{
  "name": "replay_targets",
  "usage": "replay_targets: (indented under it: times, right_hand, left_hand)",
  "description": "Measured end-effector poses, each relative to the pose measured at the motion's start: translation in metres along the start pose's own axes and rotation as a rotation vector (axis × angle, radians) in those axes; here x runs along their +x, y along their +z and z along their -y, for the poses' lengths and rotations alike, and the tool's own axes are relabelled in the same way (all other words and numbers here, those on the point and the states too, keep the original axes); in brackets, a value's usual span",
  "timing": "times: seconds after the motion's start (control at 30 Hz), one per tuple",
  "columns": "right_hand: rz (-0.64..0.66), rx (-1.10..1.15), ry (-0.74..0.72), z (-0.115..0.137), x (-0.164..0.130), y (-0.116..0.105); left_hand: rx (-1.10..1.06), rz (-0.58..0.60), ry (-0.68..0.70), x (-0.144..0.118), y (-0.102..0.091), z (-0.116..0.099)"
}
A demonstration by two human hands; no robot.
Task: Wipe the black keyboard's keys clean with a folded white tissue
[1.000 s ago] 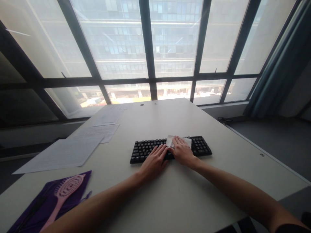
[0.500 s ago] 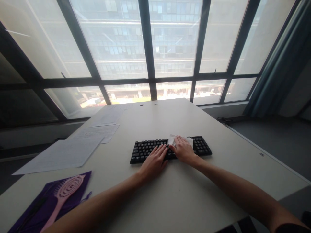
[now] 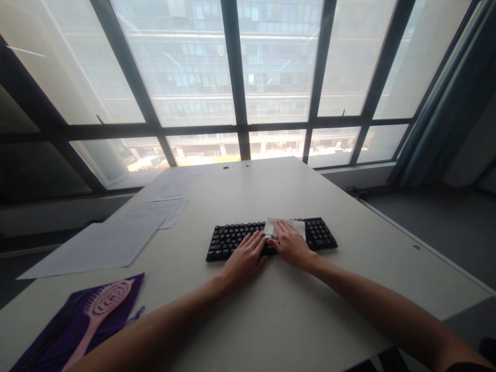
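A black keyboard (image 3: 228, 238) lies on the white desk in front of me. My left hand (image 3: 248, 257) rests flat on its middle part, fingers stretched out over the lower keys, holding nothing. To its right, my right hand (image 3: 290, 243) presses flat on a white tissue (image 3: 270, 226), which is spread over keys right of the keyboard's centre. The right fingers are extended on top of the tissue, with the thumb pointing toward my left hand. Part of the tissue is hidden under the palm.
Printed sheets (image 3: 96, 248) lie along the left side of the desk (image 3: 248, 320). At the near left, a pink hairbrush (image 3: 110, 299) rests on a purple pouch (image 3: 134, 289). Behind the desk stand large windows (image 3: 194, 77), with a curtain (image 3: 442, 103) at the right.
My right hand has shifted slightly left, and the tissue has slid with it over the keys. The left hand stays on the keyboard nearly unmoved.
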State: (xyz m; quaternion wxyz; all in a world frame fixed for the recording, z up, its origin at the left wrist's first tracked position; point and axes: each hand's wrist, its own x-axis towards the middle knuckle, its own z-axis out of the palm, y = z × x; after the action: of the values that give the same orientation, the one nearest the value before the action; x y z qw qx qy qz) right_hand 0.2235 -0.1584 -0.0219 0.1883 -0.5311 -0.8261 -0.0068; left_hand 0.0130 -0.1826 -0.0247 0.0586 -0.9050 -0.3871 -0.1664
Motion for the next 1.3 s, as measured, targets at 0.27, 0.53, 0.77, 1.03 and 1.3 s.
replay_targets:
  times: [0.27,0.53,0.77,1.03,1.3]
  right_hand:
    - [0.004,0.006,0.057,0.000,0.010,-0.002]
    - [0.002,-0.028,0.135,0.000,0.011,0.000]
    - [-0.009,-0.005,0.101,0.003,0.001,0.000]
    - [0.001,0.051,-0.006,0.016,-0.011,-0.001]
    - [0.000,0.042,-0.010,0.016,-0.011,-0.001]
  left_hand:
    - [-0.012,-0.004,-0.004,0.000,0.001,0.000]
    - [-0.005,0.011,-0.007,0.000,-0.001,-0.001]
    - [0.001,0.013,-0.005,0.000,-0.001,0.000]
    - [-0.056,-0.037,0.002,-0.002,0.003,0.001]
    - [-0.067,-0.044,0.006,-0.001,0.002,0.001]
